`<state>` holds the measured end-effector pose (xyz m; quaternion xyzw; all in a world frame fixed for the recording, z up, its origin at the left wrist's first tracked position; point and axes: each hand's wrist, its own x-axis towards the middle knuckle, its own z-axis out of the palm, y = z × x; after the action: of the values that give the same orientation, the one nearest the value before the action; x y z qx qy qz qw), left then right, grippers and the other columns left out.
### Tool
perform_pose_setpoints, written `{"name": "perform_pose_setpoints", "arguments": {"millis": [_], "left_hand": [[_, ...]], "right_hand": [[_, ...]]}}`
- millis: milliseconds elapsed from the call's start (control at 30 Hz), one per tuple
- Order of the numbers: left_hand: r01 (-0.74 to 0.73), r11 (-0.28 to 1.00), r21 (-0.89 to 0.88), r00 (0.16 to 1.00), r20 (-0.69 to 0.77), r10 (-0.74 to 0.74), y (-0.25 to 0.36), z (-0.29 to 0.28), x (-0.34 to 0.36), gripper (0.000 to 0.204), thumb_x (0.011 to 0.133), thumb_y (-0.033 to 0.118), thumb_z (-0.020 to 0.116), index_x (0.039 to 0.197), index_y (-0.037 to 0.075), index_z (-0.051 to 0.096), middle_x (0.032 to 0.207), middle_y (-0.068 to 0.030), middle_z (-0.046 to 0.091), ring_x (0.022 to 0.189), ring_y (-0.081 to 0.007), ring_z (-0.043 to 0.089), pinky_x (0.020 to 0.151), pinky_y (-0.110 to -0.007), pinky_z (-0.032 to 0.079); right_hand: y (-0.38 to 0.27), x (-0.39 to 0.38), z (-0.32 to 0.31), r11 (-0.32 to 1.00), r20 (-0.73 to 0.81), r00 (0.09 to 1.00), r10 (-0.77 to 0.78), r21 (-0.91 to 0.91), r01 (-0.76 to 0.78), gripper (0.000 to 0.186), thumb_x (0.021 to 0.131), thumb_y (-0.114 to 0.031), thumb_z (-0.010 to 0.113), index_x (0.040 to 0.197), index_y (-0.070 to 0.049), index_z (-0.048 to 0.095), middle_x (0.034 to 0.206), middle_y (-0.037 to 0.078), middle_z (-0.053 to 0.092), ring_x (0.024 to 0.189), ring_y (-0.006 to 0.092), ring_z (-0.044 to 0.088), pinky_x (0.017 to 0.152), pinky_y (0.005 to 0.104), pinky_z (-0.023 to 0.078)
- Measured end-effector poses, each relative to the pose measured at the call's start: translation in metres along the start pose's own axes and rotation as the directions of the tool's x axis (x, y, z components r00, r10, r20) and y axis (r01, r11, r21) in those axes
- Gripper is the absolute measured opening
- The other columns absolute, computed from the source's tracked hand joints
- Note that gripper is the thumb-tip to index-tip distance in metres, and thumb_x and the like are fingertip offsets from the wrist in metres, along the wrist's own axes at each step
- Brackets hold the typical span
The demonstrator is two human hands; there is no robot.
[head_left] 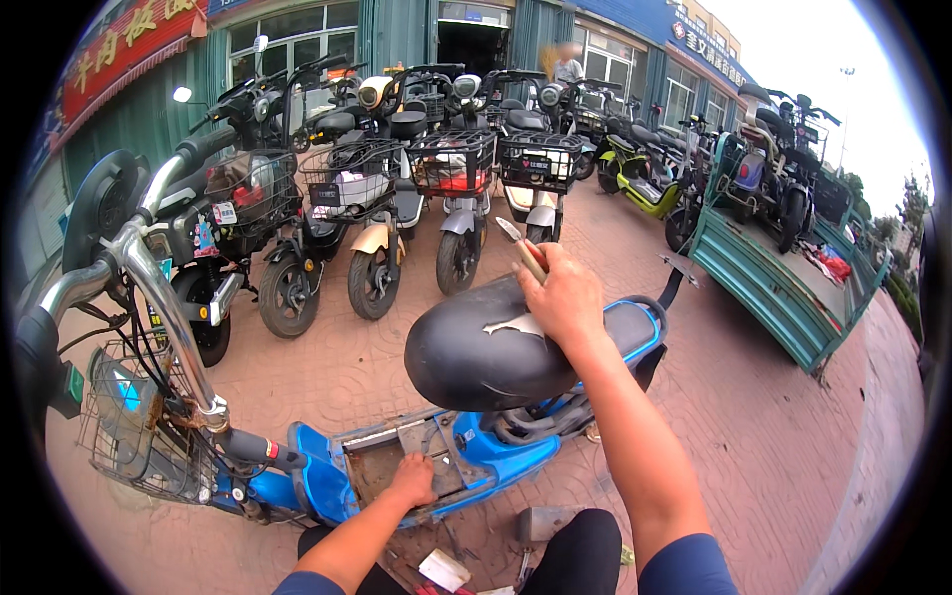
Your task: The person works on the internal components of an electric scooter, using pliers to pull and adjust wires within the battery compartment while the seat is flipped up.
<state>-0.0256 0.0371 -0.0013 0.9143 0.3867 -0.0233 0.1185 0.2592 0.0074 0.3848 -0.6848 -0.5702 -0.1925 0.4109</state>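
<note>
My right hand (563,297) is closed round a pair of pliers (529,258), its metal jaws pointing up and away. The hand is over the black seat (476,347) of a blue electric scooter (496,456). A pale torn patch (515,325) shows on the seat's cover beside the wrist. Down in the scooter's footwell, my left hand (414,481) has its fingers curled at the edge of the open floor compartment (372,468). What those fingers grip, if anything, cannot be made out.
The scooter's handlebar (149,258) and wire basket (139,426) stand at the left. Several parked scooters (372,268) line the shopfront. A green cargo bed (764,297) carrying scooters is at the right. Beside my knees lie a metal box (545,523) and a white piece (444,570).
</note>
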Motion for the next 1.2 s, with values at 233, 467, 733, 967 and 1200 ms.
{"name": "perform_pose_setpoints", "arguments": {"millis": [233, 467, 733, 967, 1200], "left_hand": [[0.010, 0.998, 0.060, 0.997, 0.079, -0.015, -0.002, 0.000, 0.009, 0.074, 0.065, 0.036, 0.089, 0.121, -0.007, 0.066, 0.126, -0.0260, 0.061, 0.124, -0.0416, 0.056, 0.111, -0.045, 0.047], [-0.045, 0.997, 0.059, 0.994, 0.103, 0.039, -0.008, -0.013, 0.009, 0.077, 0.063, 0.038, 0.091, 0.121, -0.007, 0.066, 0.126, -0.0241, 0.061, 0.126, -0.0401, 0.056, 0.110, -0.044, 0.049], [0.005, 0.994, 0.107, 0.997, 0.077, -0.013, -0.016, -0.004, 0.002, 0.086, 0.062, 0.045, 0.093, 0.122, -0.010, 0.065, 0.129, -0.0275, 0.060, 0.126, -0.0419, 0.057, 0.110, -0.045, 0.050], [0.000, 0.992, 0.128, 0.983, 0.184, -0.023, -0.008, -0.018, 0.015, 0.087, 0.063, 0.044, 0.093, 0.128, -0.006, 0.064, 0.133, -0.0257, 0.060, 0.127, -0.0415, 0.057, 0.110, -0.046, 0.050], [0.014, 0.994, 0.105, 0.993, 0.119, -0.027, -0.010, -0.007, 0.010, 0.091, 0.061, 0.047, 0.095, 0.125, -0.009, 0.063, 0.131, -0.0259, 0.060, 0.125, -0.0419, 0.058, 0.108, -0.046, 0.051]], "right_hand": [[-0.003, -0.007, 0.006, 1.000, -0.016, 1.000, 0.014, 0.012, -0.014, 0.031, 0.093, -0.033, 0.075, 0.104, -0.005, 0.067, 0.101, 0.018, 0.074, 0.096, 0.0387, 0.072, 0.083, 0.0502, 0.056], [0.000, -0.007, 0.007, 0.996, -0.020, 0.999, 0.028, -0.080, -0.029, 0.032, 0.091, -0.033, 0.076, 0.101, -0.004, 0.065, 0.099, 0.018, 0.074, 0.095, 0.0398, 0.073, 0.082, 0.0515, 0.056], [-0.006, -0.009, 0.012, 0.996, -0.019, 0.999, 0.026, -0.083, -0.027, 0.032, 0.091, -0.032, 0.076, 0.100, -0.004, 0.064, 0.098, 0.019, 0.074, 0.094, 0.0399, 0.073, 0.083, 0.0509, 0.057], [0.001, -0.009, 0.008, 0.995, -0.041, 0.999, 0.017, -0.100, -0.021, 0.033, 0.092, -0.034, 0.075, 0.100, -0.003, 0.064, 0.097, 0.019, 0.074, 0.092, 0.0400, 0.073, 0.082, 0.0514, 0.057], [0.001, -0.011, 0.011, 0.996, -0.039, 0.999, 0.018, -0.090, -0.022, 0.033, 0.091, -0.033, 0.076, 0.098, -0.004, 0.064, 0.096, 0.020, 0.074, 0.091, 0.0405, 0.073, 0.080, 0.0515, 0.057]]}}
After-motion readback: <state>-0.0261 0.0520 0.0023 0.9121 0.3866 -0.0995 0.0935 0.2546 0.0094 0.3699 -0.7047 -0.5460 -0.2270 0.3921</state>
